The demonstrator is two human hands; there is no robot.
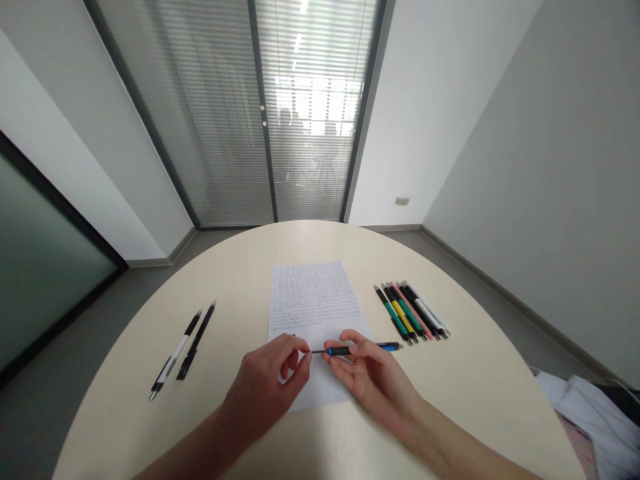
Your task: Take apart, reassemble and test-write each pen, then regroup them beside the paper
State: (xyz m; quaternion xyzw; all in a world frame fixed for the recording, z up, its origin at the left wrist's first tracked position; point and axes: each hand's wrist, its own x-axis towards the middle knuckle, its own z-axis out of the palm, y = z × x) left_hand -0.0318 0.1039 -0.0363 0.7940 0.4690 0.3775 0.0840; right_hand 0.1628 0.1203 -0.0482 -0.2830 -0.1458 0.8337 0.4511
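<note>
Above handwritten white paper sheet point(313, 297): right hand point(373, 377) grip pinches slim blue-black plastic pen point(370, 347) barrel; left hand point(267, 383) grip pinches its thin tip.

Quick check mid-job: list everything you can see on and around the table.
table: one, beige, round, foreground
paper sheet: one, white with handwriting, table centre
row of pens: about six, green, yellow, pink, black, white, right of sheet
pair of pens: two, black and white-black, left of sheet
held pen: one, blue-black, above sheet's near end
fabric: one heap, white, beyond table's lower-right edge
left hand: one, pinches held pen's thin end
right hand: one, grips held pen's barrel
</note>
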